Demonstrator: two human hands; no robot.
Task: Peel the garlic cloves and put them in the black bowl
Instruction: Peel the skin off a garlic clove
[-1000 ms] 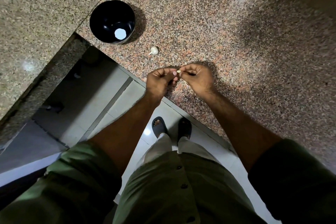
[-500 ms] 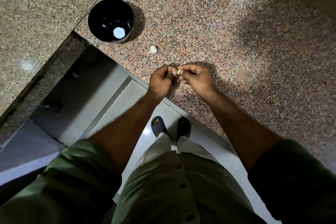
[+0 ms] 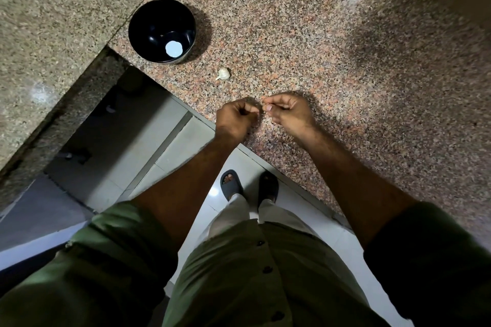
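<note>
My left hand [image 3: 236, 120] and my right hand [image 3: 291, 112] meet fingertip to fingertip just above the granite counter's front edge. Both have curled fingers and pinch a small garlic clove [image 3: 262, 111] between them; the clove is almost wholly hidden by the fingers and blurred. A white garlic piece with a short stem [image 3: 224, 73] lies on the counter beyond my hands. The black bowl [image 3: 148, 21] stands further back to the left, near the counter's inner corner. A round white patch shows at its bottom.
The speckled granite counter [image 3: 345, 82] stretches to the right and back, and a second slab runs along the left. Below the edge are a tiled floor [image 3: 170, 146] and my feet in dark sandals [image 3: 231, 185].
My hands have stayed together at the same spot and turned slightly, so the clove that showed between the fingertips is now mostly covered. The bowl and the loose garlic piece have not moved.
</note>
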